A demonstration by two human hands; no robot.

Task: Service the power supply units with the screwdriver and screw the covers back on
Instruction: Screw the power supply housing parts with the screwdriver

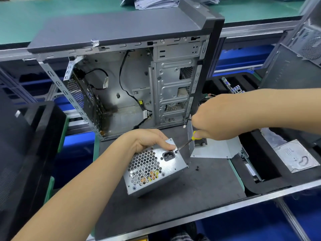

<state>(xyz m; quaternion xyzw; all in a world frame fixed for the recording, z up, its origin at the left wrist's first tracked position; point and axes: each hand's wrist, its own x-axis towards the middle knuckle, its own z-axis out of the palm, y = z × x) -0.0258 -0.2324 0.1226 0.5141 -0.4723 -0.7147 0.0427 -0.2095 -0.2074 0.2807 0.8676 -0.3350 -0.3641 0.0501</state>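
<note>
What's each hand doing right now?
Left hand: grips the power supply unit.
Right hand: grips the screwdriver, tip at the unit's face.

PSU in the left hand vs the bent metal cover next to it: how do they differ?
The power supply unit is a closed box with a honeycomb grille and a socket; the metal cover is a bare open shell. The left hand grips the power supply unit, tilted, while the cover lies free on the mat. The screwdriver in the right hand has its tip at the power supply unit, not at the cover. Both are silver sheet metal.
</note>
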